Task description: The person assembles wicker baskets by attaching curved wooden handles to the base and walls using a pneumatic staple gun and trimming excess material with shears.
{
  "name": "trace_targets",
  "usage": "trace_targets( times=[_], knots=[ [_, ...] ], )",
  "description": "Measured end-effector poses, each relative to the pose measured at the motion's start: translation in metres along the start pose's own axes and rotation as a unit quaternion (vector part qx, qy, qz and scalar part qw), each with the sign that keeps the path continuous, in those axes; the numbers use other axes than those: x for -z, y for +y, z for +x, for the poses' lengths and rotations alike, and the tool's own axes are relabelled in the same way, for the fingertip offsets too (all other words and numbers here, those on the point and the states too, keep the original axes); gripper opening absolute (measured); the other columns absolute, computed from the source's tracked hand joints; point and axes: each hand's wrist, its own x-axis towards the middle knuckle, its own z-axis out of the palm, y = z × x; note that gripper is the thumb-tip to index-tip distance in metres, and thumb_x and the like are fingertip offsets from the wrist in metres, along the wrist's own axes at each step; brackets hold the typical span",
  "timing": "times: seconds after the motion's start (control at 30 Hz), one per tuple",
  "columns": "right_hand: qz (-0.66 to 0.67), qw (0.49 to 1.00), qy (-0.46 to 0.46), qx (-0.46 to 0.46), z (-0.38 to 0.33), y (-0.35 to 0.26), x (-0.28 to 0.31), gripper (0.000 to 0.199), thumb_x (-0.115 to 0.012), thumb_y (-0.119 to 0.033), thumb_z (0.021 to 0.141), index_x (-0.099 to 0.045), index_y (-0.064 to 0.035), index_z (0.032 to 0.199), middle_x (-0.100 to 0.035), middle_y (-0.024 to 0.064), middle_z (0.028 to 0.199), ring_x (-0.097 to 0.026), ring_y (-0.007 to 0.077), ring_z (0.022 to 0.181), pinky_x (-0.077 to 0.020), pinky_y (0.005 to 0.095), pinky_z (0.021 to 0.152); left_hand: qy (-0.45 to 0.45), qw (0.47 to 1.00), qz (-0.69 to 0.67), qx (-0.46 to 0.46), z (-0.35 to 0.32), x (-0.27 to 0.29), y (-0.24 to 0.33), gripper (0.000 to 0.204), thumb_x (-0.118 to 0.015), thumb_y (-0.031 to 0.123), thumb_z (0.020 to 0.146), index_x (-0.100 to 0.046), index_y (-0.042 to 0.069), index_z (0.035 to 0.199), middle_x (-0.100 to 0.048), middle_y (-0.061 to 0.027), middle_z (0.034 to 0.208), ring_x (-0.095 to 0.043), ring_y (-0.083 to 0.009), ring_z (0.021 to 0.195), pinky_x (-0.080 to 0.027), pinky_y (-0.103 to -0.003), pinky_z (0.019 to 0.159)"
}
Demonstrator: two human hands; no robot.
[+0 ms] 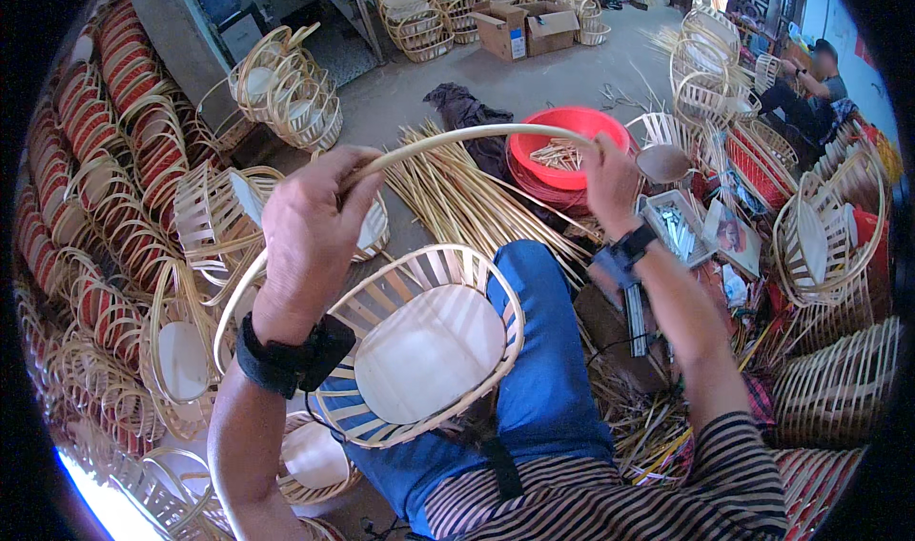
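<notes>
A pale bamboo strip (467, 134) arches between my two hands above my lap. My left hand (319, 222) is closed around its left part, thumb along the strip. At its right end, my right hand (610, 181) grips it with closed fingers. Another curved length (226, 298) shows beside my left wrist; I cannot tell whether it is the same strip. An oval woven basket (437, 346) with a flat pale base and slatted sides rests tilted on my lap, below my hands. It has no handle over it.
Long thin bamboo sticks (443, 183) lie ahead, beside a red basin (569, 122) holding short pieces. A tray of metal pieces (675, 226) sits to the right. Stacked baskets (105, 226) crowd the left. Cardboard boxes (524, 31) stand farther off. Another person (805, 88) sits far right.
</notes>
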Motion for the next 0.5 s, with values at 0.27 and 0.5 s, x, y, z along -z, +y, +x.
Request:
trace_targets(
  times=[0.27, 0.5],
  knots=[
    [0.550, 0.790, -0.160, -0.219, -0.064, -0.044, -0.061, 0.039, -0.045, -0.040, 0.079, -0.034, -0.0139, 0.053, -0.026, -0.0066, 0.048, -0.025, 0.0044, 0.043, -0.0193, 0.0213, 0.039, 0.141, 0.989, -0.025, -0.035, 0.007, 0.014, -0.001, 0.016, -0.057, 0.013, 0.072, -0.057, 0.006, 0.086, -0.056, -0.0076, 0.063, -0.054, -0.0133, 0.055, -0.041, -0.022, 0.051],
    [0.681, 0.578, -0.316, -0.320, -0.072, -0.040, -0.048, 0.038, -0.039, -0.043, 0.081, -0.039, -0.0096, 0.063, -0.037, -0.0007, 0.056, -0.035, 0.0098, 0.055, -0.0279, 0.0207, 0.054, 0.242, 0.935, 0.142, -0.216, -0.011, 0.004, 0.015, 0.028, -0.056, 0.001, 0.063, -0.054, 0.008, 0.091, -0.050, -0.0082, 0.086, -0.048, -0.0224, 0.080, -0.040, -0.029, 0.068]
  ],
)
